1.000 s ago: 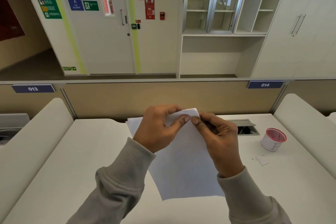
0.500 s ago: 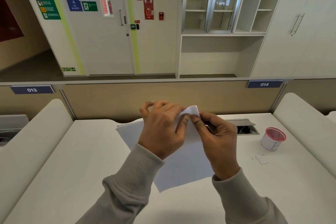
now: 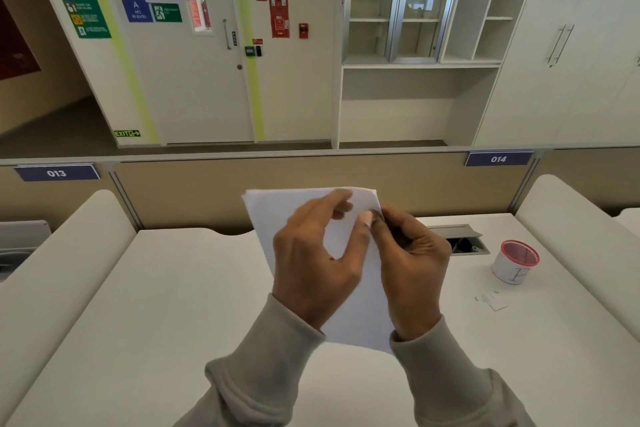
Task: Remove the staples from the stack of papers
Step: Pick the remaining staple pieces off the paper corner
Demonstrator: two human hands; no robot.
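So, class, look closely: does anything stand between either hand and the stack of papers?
Nothing visible does. The left hand holds the stack of papers, and the right hand pinches it near its top right corner. The staple itself is too small to see.

The stack of papers is plain white, blank on the side shown; it is held up lengthwise, far edge leaning slightly left; the left hand grips its upper part; the right hand pinches its far right corner; any staple there is too small to see.
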